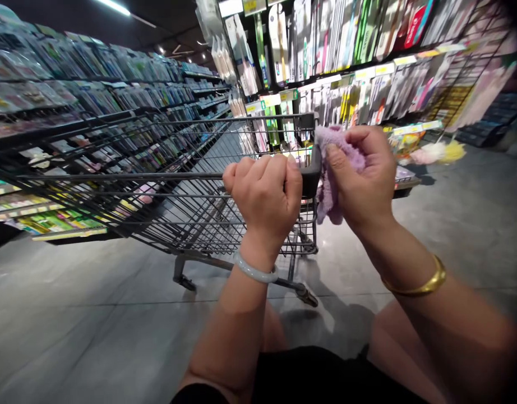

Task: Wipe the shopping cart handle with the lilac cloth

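Note:
A dark wire shopping cart (191, 224) stands in front of me. My left hand (267, 188) is wrapped round its top rail, next to the black corner piece (311, 177). Just right of that corner, my right hand (365, 174) pinches a fuzzy lilac cloth (340, 147) between thumb and fingers. The cloth hangs down in folds and lies against the cart's corner. A pale bangle (255, 271) is on my left wrist and a gold bangle (422, 283) on my right one.
A rack of packaged goods (326, 45) rises behind the cart's right end. Another long shelf (94, 73) runs along the left. Fluffy pink and yellow items (441, 152) hang low at the right. The cart's wheels (307, 295) rest on a grey floor (115, 336).

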The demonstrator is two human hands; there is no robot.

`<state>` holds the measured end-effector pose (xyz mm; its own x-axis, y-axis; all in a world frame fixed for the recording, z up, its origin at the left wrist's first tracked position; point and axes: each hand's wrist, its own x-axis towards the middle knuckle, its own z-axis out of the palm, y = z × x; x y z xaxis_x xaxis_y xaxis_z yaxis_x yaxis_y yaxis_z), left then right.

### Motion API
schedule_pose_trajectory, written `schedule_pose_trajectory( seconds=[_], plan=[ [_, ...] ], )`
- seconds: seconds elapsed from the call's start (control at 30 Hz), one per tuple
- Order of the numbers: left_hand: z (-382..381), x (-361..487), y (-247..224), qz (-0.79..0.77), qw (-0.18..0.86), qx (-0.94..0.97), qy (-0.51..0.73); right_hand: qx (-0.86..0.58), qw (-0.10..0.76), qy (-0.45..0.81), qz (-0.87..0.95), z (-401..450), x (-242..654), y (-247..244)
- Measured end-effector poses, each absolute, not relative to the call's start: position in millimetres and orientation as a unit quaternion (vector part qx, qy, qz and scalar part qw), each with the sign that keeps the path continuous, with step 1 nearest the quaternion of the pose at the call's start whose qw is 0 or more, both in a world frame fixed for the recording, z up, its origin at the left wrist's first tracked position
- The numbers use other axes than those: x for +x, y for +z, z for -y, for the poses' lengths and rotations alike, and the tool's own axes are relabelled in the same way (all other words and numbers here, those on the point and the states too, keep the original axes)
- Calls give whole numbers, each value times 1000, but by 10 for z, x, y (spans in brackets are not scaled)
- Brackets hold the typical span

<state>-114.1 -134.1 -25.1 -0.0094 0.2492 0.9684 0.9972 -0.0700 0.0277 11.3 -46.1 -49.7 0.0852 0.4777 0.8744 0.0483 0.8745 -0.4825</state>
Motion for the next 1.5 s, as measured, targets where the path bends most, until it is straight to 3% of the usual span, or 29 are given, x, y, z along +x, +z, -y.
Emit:
schedule_pose_trajectory(
  seconds=[0.1, 0.27, 0.5, 0.7, 0.9, 1.1, 1.3, 1.5],
  plan=[
    [1341, -1138, -251, 548, 412, -570, -452, -192, 721, 122, 655, 498, 112, -453],
    [1348, -1137, -247, 549, 413, -573, -446, -269, 697, 179, 640, 426, 85, -604],
    [1345, -1131, -250, 551, 415, -567, -450, -201, 701, 147, 668, 584, 140, -424],
    [1345, -1128, -248, 554, 419, -567, -443, -336, 646, 243, 640, 243, 89, -698],
    [1332, -1148, -259, 549, 429, -566, -442, -260, 690, 215, 641, 384, 68, -582],
    [1329, -1149, -261, 549, 436, -563, -438, -290, 659, 293, 629, 243, 38, -719],
    [1306, -1161, -274, 538, 441, -567, -442, -238, 704, 242, 624, 431, 99, -507],
    [1269, -1203, -297, 530, 454, -562, -444, -283, 658, 302, 630, 252, 8, -790]
  ],
)
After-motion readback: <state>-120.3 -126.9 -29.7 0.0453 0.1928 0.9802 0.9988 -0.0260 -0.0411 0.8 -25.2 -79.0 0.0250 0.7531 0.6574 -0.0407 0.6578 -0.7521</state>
